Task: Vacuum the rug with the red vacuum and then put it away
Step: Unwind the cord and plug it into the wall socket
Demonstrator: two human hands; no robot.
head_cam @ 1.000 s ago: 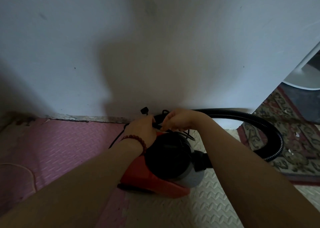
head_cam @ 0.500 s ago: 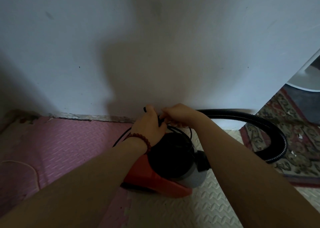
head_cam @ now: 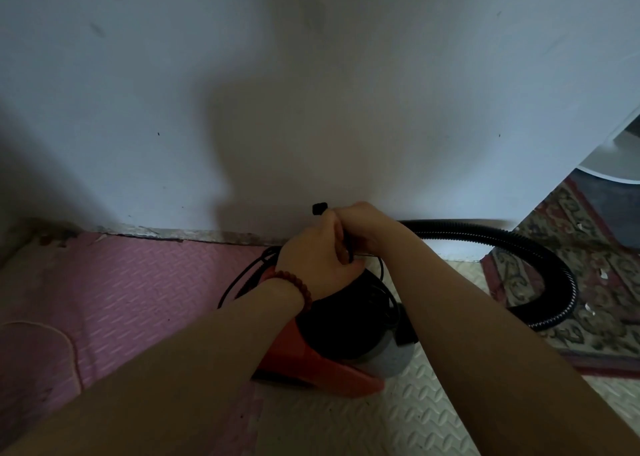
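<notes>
- i see a pale bluish-white wall (head_cam: 138, 91) filling the upper half of my view, with a few dark specks and scuffs.
- a broad soft shadow (head_cam: 294, 164) lies across its middle; the light is dim.
- a worn grey strip (head_cam: 156, 231) runs along the wall's foot.
- at floor left lies a pink foam mat (head_cam: 138, 299), ribbed, with a thin pale cord (head_cam: 71, 348) looping near its left edge.
- a cream foam mat (head_cam: 433, 414) touches its right side.
- past the wall's right edge shows a white rounded base (head_cam: 616, 164).
</notes>
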